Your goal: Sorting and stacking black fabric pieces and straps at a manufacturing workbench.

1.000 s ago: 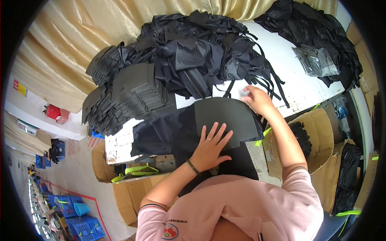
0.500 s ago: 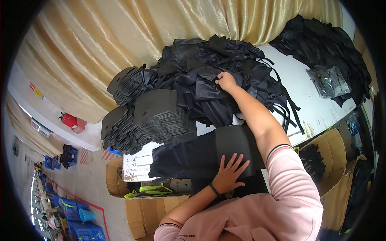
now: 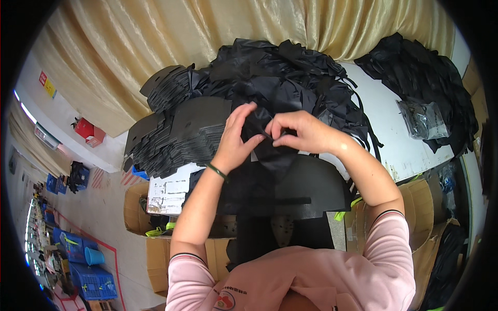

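Observation:
My right hand (image 3: 306,132) pinches a thin black fabric piece (image 3: 275,160) between thumb and fingertips, and the cloth hangs down below it. Close by on the left is my left hand (image 3: 233,140), its fingers stretched and thumb apart, the thumb tip by the same fabric. Under both hands a smooth black panel (image 3: 324,179) with a rounded edge lies at the table's near edge. Beyond the hands is a heap of black fabric pieces (image 3: 280,57) with straps. Stacks of dark panels (image 3: 199,116) stand to the left of my left hand.
A second black fabric pile (image 3: 415,67) lies on the white table (image 3: 386,111) at right, with a clear plastic bag (image 3: 423,119) against it. Cardboard boxes (image 3: 415,207) stand below the table edge. Blue crates (image 3: 93,280) are on the floor at left; a gold curtain (image 3: 171,31) hangs behind.
My right hand has come back from the heap toward me with a fabric piece. My left hand has left the panel and moved up and left beside it.

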Demonstrator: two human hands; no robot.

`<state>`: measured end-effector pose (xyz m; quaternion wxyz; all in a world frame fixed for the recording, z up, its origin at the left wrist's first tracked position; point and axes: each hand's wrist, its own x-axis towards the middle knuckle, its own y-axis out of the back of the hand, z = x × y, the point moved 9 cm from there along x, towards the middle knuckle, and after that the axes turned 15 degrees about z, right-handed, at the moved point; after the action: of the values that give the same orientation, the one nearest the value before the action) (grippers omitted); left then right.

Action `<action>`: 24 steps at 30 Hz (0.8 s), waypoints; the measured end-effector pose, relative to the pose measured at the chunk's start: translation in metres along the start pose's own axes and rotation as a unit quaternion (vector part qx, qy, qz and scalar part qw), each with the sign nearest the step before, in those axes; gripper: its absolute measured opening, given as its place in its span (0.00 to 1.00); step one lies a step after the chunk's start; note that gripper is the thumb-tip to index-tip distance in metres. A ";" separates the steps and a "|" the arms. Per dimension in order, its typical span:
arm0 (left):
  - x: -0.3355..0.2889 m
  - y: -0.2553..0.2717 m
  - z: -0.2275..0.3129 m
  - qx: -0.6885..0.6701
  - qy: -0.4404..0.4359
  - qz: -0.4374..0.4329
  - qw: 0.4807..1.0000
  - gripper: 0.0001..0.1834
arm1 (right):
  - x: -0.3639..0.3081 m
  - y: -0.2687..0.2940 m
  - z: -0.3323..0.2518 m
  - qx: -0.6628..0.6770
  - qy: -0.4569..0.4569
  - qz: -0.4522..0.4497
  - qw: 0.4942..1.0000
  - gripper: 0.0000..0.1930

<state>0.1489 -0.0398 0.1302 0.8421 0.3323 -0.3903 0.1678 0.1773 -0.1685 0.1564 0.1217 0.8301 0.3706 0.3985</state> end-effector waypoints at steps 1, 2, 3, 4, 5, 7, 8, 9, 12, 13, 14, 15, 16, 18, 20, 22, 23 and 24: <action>-0.001 -0.008 -0.012 -0.015 0.042 -0.063 0.997 0.38 | -0.008 -0.003 -0.003 -0.007 -0.005 -0.010 1.000 0.08; -0.007 -0.016 -0.021 -0.031 0.083 -0.125 0.988 0.38 | -0.015 -0.004 -0.005 -0.004 -0.009 -0.015 1.000 0.08; -0.012 -0.015 -0.021 -0.031 0.084 -0.123 0.988 0.38 | -0.022 -0.004 -0.005 0.000 -0.018 -0.015 1.000 0.07; -0.014 -0.016 -0.020 -0.025 0.093 -0.118 0.988 0.37 | -0.030 -0.001 -0.003 0.000 -0.029 -0.012 1.000 0.07; -0.017 -0.017 -0.020 -0.019 0.102 -0.113 0.988 0.37 | -0.038 0.001 -0.003 -0.002 -0.031 -0.010 0.999 0.07; -0.032 -0.024 -0.029 -0.092 0.179 -0.131 0.971 0.35 | -0.050 0.003 -0.006 0.031 -0.039 -0.003 0.999 0.06; -0.045 -0.031 -0.039 -0.164 0.256 -0.147 0.941 0.34 | -0.054 0.000 -0.008 0.032 -0.038 -0.006 0.999 0.06; -0.054 -0.037 -0.043 -0.240 0.292 -0.142 0.915 0.28 | -0.059 -0.003 -0.010 0.041 -0.042 -0.014 0.998 0.06; -0.078 -0.060 -0.046 -0.314 0.360 -0.234 0.847 0.21 | -0.069 -0.005 -0.015 0.058 -0.053 -0.022 0.997 0.07; -0.077 -0.062 -0.040 -0.322 0.374 -0.225 0.840 0.11 | -0.072 -0.008 -0.019 0.062 -0.057 -0.057 0.995 0.07; -0.080 -0.064 -0.039 -0.322 0.374 -0.225 0.840 0.11 | -0.076 -0.010 -0.023 0.066 -0.061 -0.092 0.992 0.08; -0.080 -0.063 -0.041 -0.316 0.359 -0.209 0.853 0.09 | -0.077 -0.007 -0.024 0.055 -0.068 -0.121 0.989 0.09; -0.077 -0.059 -0.040 -0.308 0.343 -0.191 0.867 0.08 | -0.069 0.004 -0.028 0.067 -0.058 -0.081 0.993 0.12; -0.063 -0.061 -0.013 -0.335 0.322 -0.180 0.867 0.08 | -0.045 0.044 -0.054 -0.094 0.088 0.085 0.988 0.18; -0.051 -0.059 0.010 -0.360 0.303 -0.166 0.867 0.09 | -0.029 0.044 -0.068 -0.241 0.143 0.110 0.954 0.25; -0.042 -0.053 0.023 -0.386 0.272 -0.152 0.868 0.11 | -0.016 0.023 -0.034 -0.256 0.016 -0.055 0.965 0.21; -0.039 -0.051 0.028 -0.385 0.271 -0.155 0.869 0.11 | -0.010 0.026 -0.027 -0.263 -0.015 -0.067 0.962 0.16; -0.038 -0.049 0.032 -0.389 0.278 -0.169 0.862 0.12 | -0.006 0.029 -0.019 -0.269 -0.046 -0.079 0.959 0.12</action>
<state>0.1341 -0.0981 0.0947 0.9918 -0.0220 -0.1117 -0.0577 0.1753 -0.1946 0.1802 0.3881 0.7523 0.3083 0.4340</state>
